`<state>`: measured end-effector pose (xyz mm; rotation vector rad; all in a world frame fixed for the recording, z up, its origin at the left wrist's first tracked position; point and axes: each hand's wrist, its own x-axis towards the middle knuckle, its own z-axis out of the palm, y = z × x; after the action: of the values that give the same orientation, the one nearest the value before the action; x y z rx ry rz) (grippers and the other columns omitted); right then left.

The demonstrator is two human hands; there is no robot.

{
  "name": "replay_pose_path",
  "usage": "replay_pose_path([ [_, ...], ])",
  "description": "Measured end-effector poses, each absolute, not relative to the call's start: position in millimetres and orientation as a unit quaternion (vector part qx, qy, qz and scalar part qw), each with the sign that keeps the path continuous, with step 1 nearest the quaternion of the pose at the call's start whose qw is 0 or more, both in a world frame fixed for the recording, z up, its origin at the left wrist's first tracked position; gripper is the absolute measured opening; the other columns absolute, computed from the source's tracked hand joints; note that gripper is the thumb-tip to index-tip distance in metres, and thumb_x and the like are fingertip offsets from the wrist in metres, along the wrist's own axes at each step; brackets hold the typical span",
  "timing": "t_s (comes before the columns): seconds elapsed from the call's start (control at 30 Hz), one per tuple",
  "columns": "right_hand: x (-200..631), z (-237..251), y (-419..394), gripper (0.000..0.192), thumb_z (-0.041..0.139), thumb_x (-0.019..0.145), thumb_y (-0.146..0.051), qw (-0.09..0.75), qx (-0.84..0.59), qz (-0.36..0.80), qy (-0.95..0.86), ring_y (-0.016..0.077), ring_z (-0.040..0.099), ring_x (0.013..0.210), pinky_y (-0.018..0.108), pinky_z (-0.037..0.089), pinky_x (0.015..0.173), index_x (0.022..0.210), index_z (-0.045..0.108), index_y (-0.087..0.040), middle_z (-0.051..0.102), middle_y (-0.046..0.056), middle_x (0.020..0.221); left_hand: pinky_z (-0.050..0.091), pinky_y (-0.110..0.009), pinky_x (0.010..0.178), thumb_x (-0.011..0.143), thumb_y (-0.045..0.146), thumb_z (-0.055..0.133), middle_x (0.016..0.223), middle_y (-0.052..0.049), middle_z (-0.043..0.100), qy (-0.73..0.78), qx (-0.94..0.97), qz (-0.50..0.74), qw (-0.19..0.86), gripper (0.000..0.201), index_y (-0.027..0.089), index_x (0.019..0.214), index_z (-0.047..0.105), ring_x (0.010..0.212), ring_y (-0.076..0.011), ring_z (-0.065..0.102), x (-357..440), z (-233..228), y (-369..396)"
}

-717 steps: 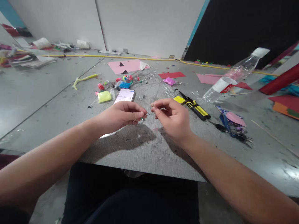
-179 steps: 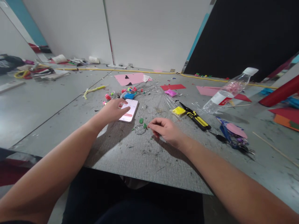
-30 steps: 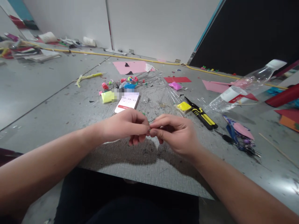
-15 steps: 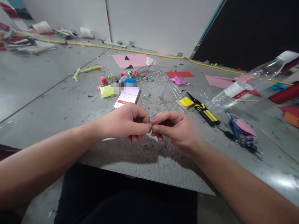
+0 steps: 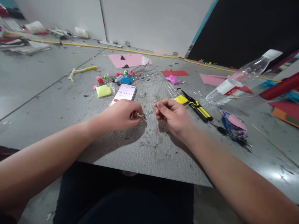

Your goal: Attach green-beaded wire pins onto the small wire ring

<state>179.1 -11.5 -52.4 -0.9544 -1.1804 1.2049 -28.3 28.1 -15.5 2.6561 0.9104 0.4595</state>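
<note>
My left hand pinches a small wire piece that carries a green bead near my fingertips. Opposite it, my right hand grips the other end of the same thin wire. Both hands hover just above a grey textured board resting over my lap. The wire's looped part is mostly hidden inside my left fingers.
A phone showing a timer lies beyond my left hand, with yellow clay and coloured beads near it. Yellow-handled cutters and scissors lie right. A plastic bottle is tipped at far right. Pink paper lies behind.
My hands have drawn slightly apart, exposing a short stretch of wire with the green bead between them. The view shifted a little.
</note>
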Motion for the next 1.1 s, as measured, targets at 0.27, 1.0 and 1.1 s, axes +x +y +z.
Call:
replay_pose_path([
  [0.27, 184, -59, -2, 0.034, 0.076, 0.078, -0.051, 0.546, -0.449, 0.476, -0.523, 0.0065, 0.048, 0.05, 0.021, 0.035, 0.045, 0.077, 0.067, -0.018, 0.056, -0.005, 0.058, 0.043, -0.03, 0.068, 0.087, 0.029, 0.059, 0.084, -0.007, 0.063, 0.308, 0.94, 0.131, 0.071, 0.02, 0.017, 0.098, 0.071, 0.075, -0.0184, 0.059, -24, -19, 29],
  [1.0, 162, -25, -42, 0.033, 0.065, 0.091, -0.046, 0.589, -0.349, 0.442, -0.58, 0.0072, 0.051, 0.053, 0.022, 0.039, 0.049, 0.071, 0.066, -0.019, 0.057, -0.004, 0.058, 0.049, -0.029, 0.067, 0.088, 0.016, 0.057, 0.086, -0.007, 0.069, 0.229, 0.955, 0.107, 0.153, 0.017, 0.016, 0.088, 0.075, 0.074, -0.0177, 0.066, -13, -28, 9],
  [1.1, 161, -22, -49, 0.032, 0.062, 0.094, -0.041, 0.593, -0.32, 0.434, -0.599, 0.0072, 0.052, 0.054, 0.022, 0.041, 0.05, 0.071, 0.065, -0.019, 0.057, -0.004, 0.059, 0.047, -0.029, 0.064, 0.089, 0.016, 0.057, 0.086, -0.008, 0.069, 0.22, 0.956, 0.129, 0.146, 0.016, 0.015, 0.086, 0.073, 0.073, -0.0182, 0.066, -14, -28, 9],
])
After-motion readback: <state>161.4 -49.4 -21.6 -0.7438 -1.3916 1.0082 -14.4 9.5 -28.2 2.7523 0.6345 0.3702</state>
